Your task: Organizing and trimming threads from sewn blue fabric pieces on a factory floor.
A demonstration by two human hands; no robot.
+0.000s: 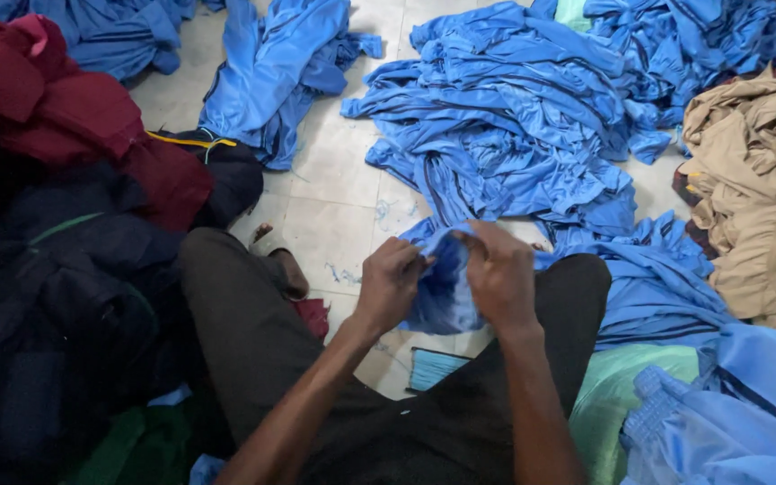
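Observation:
A blue garment (442, 287) hangs bunched between both of my hands, just above my lap. My left hand (391, 280) pinches its left edge with the fingers closed on the cloth. My right hand (500, 272) grips the right side, knuckles up, covering part of the fabric. The garment's far end trails onto the tiled floor (334, 193) toward a big pile of blue clothes (514, 117). I sit on the floor with my legs in dark trousers (253, 332) spread to either side.
A heap of maroon and dark navy clothes (56, 207) fills the left. More blue garments (271, 72) lie at the far left and top. Tan garments (756, 189) are stacked at the right. Blue and green cloth (675, 404) lies by my right leg. A bare foot (285, 265) rests on the tiles.

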